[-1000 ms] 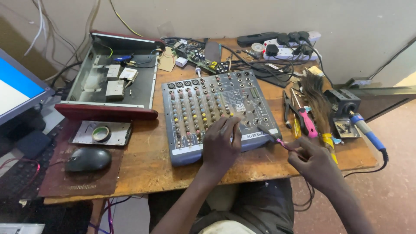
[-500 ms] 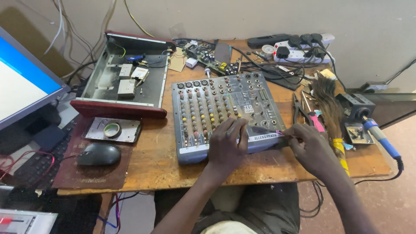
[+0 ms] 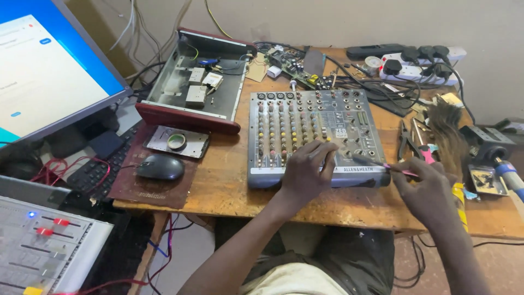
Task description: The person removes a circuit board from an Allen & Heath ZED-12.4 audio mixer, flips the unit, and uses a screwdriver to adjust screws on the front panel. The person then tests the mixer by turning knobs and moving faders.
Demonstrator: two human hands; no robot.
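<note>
Left hand [image 3: 305, 172]: fingers curled, resting on the mixer [image 3: 311, 134]
Right hand [image 3: 431, 191]: pinching a pink-handled screwdriver [image 3: 382, 164], tip on the mixer's front panel
Beside: mouse [image 3: 160, 166]

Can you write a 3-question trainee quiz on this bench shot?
1. True or false: the left hand rests on the grey audio mixer.
2. What does the right hand hold? A) pink-handled screwdriver B) black mouse C) pliers
3. Fill in: the screwdriver tip points at the mixer's front ____ corner, as seen from the head camera.

Key:
1. True
2. A
3. right
</note>
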